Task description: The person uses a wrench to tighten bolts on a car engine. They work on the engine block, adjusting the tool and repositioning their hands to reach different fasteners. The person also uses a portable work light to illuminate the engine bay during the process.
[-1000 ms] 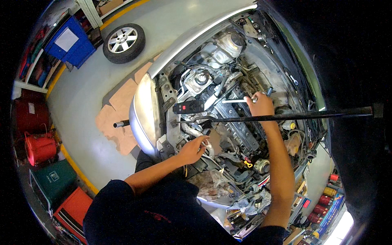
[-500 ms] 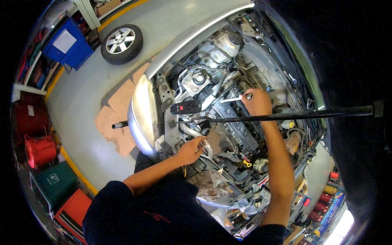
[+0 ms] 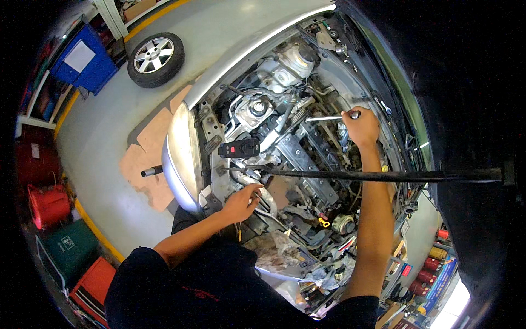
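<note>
Your right hand (image 3: 362,126) is clasping a slim silver metal hand tool (image 3: 327,118), its grip sitting closed around one end, while the bare shaft is pointing left across the grey and black metal engine (image 3: 296,151). The tool is lying roughly level in the view, over the far part of the engine bay. Your left hand (image 3: 240,204) is hovering by the front edge of the bay, its fingers bending, near a curved silver metal pipe (image 3: 267,198); that grip is looking partly curled, and I cannot tell whether it is holding anything. A long, thin black prop rod (image 3: 323,175) is running across the bay and passing over your right forearm. Just above the rod's left end, a black rectangular device with a red button (image 3: 247,148) is showing — well apart from the tool. Nearer you, a small yellow loop handle (image 3: 324,222) is standing out among the dark parts. Beyond the silver car body (image 3: 205,88), a black tyre on a silver spoked wheel (image 3: 155,57) is lying on the grey floor (image 3: 104,148), and flattened brown cardboard (image 3: 150,140) is spreading beside the car.
</note>
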The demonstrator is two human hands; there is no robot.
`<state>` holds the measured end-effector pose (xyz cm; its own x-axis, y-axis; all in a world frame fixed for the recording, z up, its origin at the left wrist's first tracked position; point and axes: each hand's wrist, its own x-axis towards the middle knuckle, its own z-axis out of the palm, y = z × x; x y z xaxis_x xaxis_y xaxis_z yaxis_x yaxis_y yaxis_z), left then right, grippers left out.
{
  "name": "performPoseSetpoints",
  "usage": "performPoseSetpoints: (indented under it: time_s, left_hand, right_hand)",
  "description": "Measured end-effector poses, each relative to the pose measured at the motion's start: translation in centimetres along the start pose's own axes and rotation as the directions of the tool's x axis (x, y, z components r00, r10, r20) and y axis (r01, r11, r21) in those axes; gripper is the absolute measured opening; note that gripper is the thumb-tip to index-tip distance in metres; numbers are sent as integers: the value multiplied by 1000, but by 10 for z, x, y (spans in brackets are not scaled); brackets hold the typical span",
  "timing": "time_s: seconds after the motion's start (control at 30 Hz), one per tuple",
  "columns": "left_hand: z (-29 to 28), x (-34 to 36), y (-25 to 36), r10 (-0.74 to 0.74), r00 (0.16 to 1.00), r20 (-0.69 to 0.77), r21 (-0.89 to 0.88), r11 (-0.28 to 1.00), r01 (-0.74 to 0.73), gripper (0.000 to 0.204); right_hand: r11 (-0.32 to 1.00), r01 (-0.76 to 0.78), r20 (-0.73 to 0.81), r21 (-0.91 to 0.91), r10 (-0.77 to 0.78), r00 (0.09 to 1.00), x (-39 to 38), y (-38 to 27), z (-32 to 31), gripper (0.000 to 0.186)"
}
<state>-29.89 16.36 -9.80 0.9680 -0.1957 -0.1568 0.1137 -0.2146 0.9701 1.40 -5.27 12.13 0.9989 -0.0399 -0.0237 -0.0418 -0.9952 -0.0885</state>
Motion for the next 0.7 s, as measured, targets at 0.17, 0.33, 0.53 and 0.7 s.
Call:
performPoseSetpoints:
  time_s: [0.17, 0.33, 0.53, 0.7]
  left_hand:
    - [-7, 3, 1, -14, 999, -31, -32, 999, 13, 43]
    - [-1, 6, -1, -5, 999, -51, -19, 1000, 4, 43]
    - [0, 3, 5, 24, 999, -33, 13, 1000, -23, 42]
    - [15, 39, 30, 133, 990, -44, 6, 991, -133, 41]
  right_hand:
    - [997, 56, -30, -47, -57, 998, 9, 2, 24, 32]
    - [982, 160, -22, -95, -163, 986, -10, -12, 27, 29]
    - [865, 454, 13, -215, -462, 887, -11, -6, 26, 28]
    - [634, 676, 98, -375, -699, 709, 38, 22, 30, 26]
